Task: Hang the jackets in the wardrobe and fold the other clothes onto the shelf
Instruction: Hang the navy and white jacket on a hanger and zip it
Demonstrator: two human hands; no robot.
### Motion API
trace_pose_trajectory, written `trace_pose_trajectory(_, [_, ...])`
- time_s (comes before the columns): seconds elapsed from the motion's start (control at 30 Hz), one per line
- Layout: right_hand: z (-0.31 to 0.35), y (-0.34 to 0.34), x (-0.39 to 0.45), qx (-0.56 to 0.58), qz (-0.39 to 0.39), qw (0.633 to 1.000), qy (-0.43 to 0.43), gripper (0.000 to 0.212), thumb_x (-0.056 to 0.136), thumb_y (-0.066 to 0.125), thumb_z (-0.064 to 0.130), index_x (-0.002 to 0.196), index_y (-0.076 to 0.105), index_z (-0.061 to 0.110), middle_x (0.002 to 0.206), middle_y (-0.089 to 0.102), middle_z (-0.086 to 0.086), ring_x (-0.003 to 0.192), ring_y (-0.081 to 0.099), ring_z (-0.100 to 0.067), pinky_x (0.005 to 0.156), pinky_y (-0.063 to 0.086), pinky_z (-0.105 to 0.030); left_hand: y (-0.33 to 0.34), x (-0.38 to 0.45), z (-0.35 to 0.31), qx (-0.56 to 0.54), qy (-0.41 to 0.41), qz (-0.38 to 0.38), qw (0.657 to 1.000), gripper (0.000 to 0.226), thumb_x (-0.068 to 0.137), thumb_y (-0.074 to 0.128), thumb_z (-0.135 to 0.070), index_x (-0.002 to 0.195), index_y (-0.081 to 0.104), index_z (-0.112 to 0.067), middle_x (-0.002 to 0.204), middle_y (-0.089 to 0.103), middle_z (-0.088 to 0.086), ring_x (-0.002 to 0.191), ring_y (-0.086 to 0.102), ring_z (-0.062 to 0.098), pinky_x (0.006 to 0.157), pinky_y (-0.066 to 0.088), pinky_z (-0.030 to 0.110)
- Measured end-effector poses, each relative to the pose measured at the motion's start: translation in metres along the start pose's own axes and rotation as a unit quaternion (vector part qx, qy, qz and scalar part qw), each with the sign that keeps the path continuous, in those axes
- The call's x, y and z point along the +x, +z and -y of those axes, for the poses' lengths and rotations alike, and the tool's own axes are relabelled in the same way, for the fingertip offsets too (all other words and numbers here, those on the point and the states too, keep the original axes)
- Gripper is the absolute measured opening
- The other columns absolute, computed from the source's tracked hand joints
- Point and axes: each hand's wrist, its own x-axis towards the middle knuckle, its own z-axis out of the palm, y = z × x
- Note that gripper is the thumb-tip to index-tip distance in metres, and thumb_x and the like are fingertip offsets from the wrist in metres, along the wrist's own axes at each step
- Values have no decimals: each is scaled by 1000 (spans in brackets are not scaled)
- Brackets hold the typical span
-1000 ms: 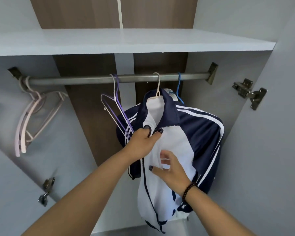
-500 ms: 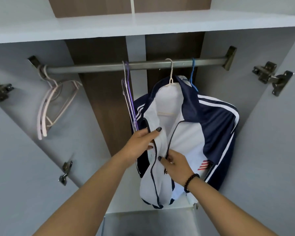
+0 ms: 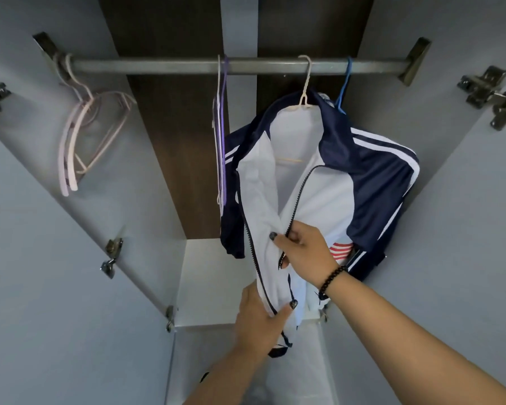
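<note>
- Since half a second ago the left hand [image 3: 260, 320] has dropped from chest height on the jacket [image 3: 327, 185] to its lower hem, and the view has tipped down so the upper shelf is out of sight.
- The left hand now grips the left front panel's zip edge near the bottom, thumb across the white fabric.
- The right hand [image 3: 307, 249], a dark bead bracelet [image 3: 332, 280] at the wrist, pinches the zip teeth of the right panel higher up.
- The navy-and-white jacket hangs open on a pale hanger [image 3: 304, 92] from the metal rail [image 3: 240, 66] inside the wardrobe [image 3: 465, 200].
- Also on the rail: a blue hanger [image 3: 343, 86] just right of the jacket, white and purple hangers [image 3: 221, 135] just left of it, and pink hangers [image 3: 82, 135] at the far left end.
</note>
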Motion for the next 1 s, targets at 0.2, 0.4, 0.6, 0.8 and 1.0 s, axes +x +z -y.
trace_pose_trajectory(0.2, [24, 4, -9, 10, 1, 1000, -9, 36, 90, 63, 19, 94, 55, -15, 83, 57, -35, 58, 64, -20, 60, 57, -41, -16, 4, -12, -20, 15, -42, 999, 20, 94, 57, -37, 102, 67, -22, 84, 65, -20, 84, 66, 3, 64, 43, 5])
trace_pose_trajectory(0.4, [5, 10, -59, -4, -70, 997, -22, 9, 86, 64, 8, 93, 61, 13, 83, 65, -1, 80, 60, -9, 81, 51, -29, -63, -7, -30, -217, -12, 31, 976, 17, 93, 63, -20, 92, 68, -36, 86, 74, -20, 84, 68, -2, 70, 50, 12])
trace_pose_trajectory(0.6, [-33, 62, -139, 49, -75, 994, 57, 25, 86, 68, 24, 111, 63, 27, 110, 66, 13, 103, 60, -3, 90, 48, -22, -107, -19, -50, -312, -62, 118, 941, 14, 88, 70, -21, 101, 72, -24, 97, 76, -2, 91, 72, 17, 85, 56, 35])
trace_pose_trajectory(0.8, [-22, 88, -153, 22, -162, 986, 42, 24, 95, 51, 8, 80, 55, -11, 67, 48, -13, 64, 42, -17, 63, 37, -31, -145, -44, -35, -321, -36, 266, 908, 30, 73, 79, -9, 103, 75, -8, 109, 72, 16, 102, 69, 30, 87, 55, 38])
trace_pose_trajectory(1.0, [-22, 95, -180, 161, -282, 941, 95, 19, 99, 47, 18, 92, 56, 3, 74, 50, -14, 71, 44, -20, 63, 40, -31, -173, -72, 2, -237, -81, 131, 959, 15, 94, 61, -20, 100, 72, -11, 96, 75, 11, 93, 71, 27, 76, 61, 36])
